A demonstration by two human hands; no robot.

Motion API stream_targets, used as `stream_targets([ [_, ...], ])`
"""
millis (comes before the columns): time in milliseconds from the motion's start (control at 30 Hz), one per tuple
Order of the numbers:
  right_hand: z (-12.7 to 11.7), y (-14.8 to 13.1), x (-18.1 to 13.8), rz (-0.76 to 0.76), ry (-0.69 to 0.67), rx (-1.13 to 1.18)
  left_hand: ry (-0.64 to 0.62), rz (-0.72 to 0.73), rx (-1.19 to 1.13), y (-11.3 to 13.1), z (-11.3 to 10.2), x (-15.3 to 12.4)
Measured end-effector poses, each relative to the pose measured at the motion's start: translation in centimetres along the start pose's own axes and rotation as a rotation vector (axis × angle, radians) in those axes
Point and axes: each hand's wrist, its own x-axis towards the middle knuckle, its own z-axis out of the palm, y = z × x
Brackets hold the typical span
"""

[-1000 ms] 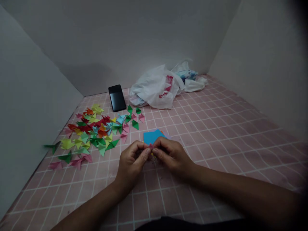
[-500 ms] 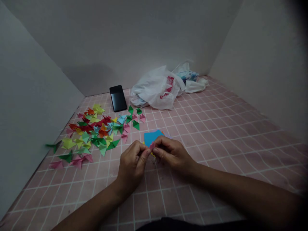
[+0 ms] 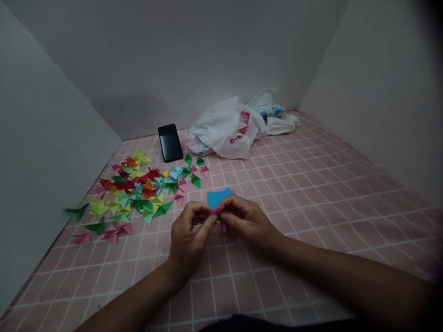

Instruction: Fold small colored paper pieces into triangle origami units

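Note:
A small folded piece of pink origami paper (image 3: 217, 210) is pinched between my two hands. My left hand (image 3: 189, 235) grips its left end between thumb and fingers. On its right end, my right hand (image 3: 247, 221) closes thumb and forefinger. Much of the paper is hidden by the fingertips. Just behind the hands lies a stack of square coloured sheets (image 3: 218, 197), blue on top, with orange and yellow edges peeking out.
Many folded paper cranes (image 3: 138, 189) in red, green, yellow, pink and blue spread over the left side. A black phone (image 3: 170, 143) lies behind them. White plastic bags (image 3: 228, 127) sit against the back wall. A pink checked cloth (image 3: 304, 198) covers the surface between pale walls.
The pink paper has turned and now shows a longer, flatter strip between the fingers. My left fingers have shifted slightly, with a wider gap above the thumb.

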Motion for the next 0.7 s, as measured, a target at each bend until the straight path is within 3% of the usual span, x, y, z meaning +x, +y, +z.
stream_targets([
  [333,-0.15,-0.05,-0.27,-0.097,0.122,-0.223,-0.076,0.014,0.036,0.47,-0.26,0.03],
  [500,-0.45,-0.22,-0.24,-0.325,0.131,-0.544,-0.095,-0.031,-0.031,0.65,-0.33,0.02],
  [700,-0.65,0.17,0.07,-0.554,0.085,-0.768,-0.111,-0.226,-0.248,0.72,-0.21,0.18],
])
